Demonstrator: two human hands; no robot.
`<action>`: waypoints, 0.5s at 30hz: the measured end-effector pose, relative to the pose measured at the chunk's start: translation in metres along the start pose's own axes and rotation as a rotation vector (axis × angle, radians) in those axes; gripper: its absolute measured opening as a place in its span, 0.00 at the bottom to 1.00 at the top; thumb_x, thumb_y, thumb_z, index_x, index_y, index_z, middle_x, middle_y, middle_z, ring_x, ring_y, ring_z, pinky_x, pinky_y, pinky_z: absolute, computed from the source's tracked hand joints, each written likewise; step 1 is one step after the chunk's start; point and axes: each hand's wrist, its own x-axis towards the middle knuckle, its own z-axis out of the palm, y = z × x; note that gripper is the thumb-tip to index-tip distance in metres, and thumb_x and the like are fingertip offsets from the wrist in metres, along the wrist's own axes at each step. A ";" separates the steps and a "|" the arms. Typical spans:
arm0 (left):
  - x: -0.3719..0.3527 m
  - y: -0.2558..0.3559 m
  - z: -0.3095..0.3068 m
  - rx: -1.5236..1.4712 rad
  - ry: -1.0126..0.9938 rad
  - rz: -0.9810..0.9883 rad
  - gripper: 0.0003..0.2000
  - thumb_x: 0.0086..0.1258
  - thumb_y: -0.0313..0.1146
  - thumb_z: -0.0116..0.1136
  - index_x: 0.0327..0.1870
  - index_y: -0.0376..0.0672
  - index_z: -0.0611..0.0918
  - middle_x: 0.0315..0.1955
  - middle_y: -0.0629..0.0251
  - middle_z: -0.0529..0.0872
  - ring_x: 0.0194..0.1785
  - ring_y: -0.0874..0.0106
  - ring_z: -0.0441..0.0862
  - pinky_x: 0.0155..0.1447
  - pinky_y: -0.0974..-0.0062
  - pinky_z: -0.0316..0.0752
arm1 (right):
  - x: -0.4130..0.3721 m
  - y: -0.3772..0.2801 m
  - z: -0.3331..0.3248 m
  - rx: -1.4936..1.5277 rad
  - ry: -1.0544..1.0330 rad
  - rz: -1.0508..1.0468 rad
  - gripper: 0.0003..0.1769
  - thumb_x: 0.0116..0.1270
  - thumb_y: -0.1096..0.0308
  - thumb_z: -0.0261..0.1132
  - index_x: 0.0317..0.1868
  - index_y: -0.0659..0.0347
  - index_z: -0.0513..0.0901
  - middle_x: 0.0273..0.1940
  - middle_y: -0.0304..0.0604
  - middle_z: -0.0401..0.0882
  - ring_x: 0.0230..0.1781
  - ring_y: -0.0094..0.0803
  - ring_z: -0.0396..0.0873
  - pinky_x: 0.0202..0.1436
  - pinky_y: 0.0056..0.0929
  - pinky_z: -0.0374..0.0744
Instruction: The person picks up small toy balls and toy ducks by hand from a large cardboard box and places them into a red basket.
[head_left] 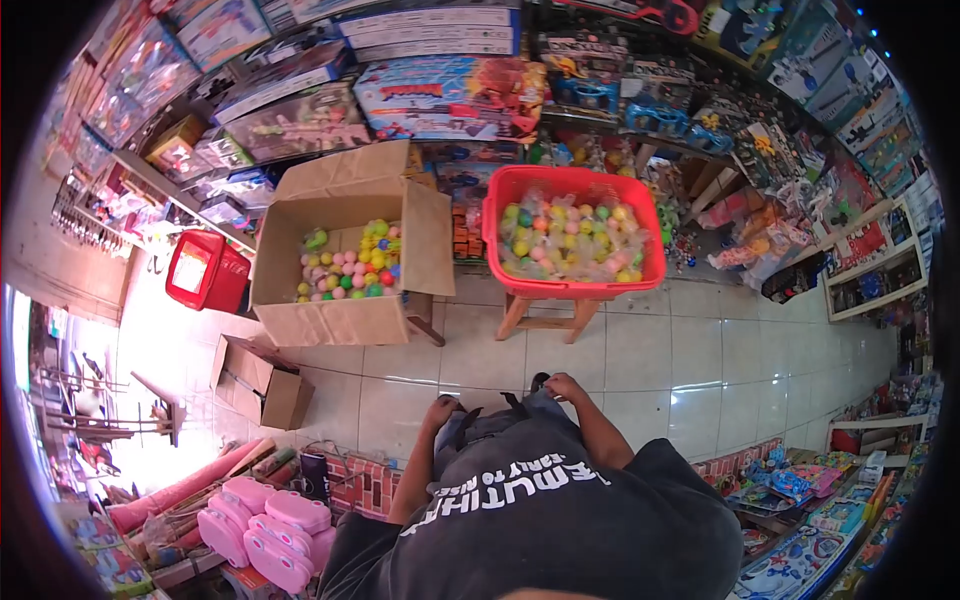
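My left hand [442, 410] is closed at my left knee, against the grey trousers [540, 402]. Its fingers curl inward, and whatever they may hold is too small to tell. At the other knee my right hand [564, 387] is likewise closed, with its fingers bent at the trouser cloth. Ahead of my hands, an open cardboard box [330, 325] contains many coloured balls [350, 268]. To its right a red plastic basket [575, 288] stands on a wooden stool [548, 318], filled with balls in clear plastic bags [570, 240]. Both containers are apart from my hands.
Shelves of boxed toys [450, 95] line the far side. A smaller red bin [205, 270] and a small cardboard box [262, 385] are at left. Pink cases [275, 530] lie at lower left, packaged toys [800, 500] at lower right. Tiled floor [690, 350] stretches between.
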 end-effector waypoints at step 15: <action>-0.054 0.056 -0.165 -0.130 0.332 0.278 0.14 0.65 0.38 0.53 0.46 0.40 0.78 0.35 0.55 0.83 0.42 0.66 0.81 0.46 0.72 0.73 | -0.055 -0.241 0.163 -0.225 -0.384 -0.462 0.16 0.64 0.56 0.57 0.47 0.57 0.75 0.40 0.34 0.78 0.39 0.22 0.75 0.38 0.24 0.73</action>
